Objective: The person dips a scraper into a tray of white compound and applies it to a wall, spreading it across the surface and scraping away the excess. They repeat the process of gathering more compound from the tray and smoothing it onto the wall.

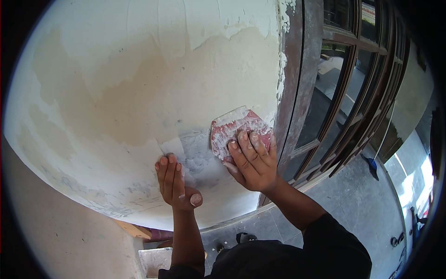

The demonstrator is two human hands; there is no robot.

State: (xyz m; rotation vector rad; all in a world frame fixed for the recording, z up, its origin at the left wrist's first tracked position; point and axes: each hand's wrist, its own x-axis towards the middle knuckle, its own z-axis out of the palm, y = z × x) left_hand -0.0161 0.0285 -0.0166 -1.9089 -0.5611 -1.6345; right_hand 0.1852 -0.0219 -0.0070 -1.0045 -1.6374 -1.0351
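Observation:
Against the pale, patchy wall (pixel 125 93), my right hand (pixel 253 160) presses a flat red scraper (pixel 232 128) smeared with white paste. Its fingers lie spread over the scraper's face, near the wall's right edge beside the door frame. To the left and slightly lower, my left hand (pixel 175 183) is against the wall with its fingers stretched up and nothing in it. White paste marks the fingertips of both hands. A grey, unevenly coated patch of wall lies between the two hands.
Dark wooden frames with glass panes (pixel 332 79) run along the right. Below the wall are a paste-stained tray (pixel 155 260) and a wooden piece (pixel 132 229). Grey floor tiles (pixel 357 195) and a blue-headed tool (pixel 372 168) show at the right.

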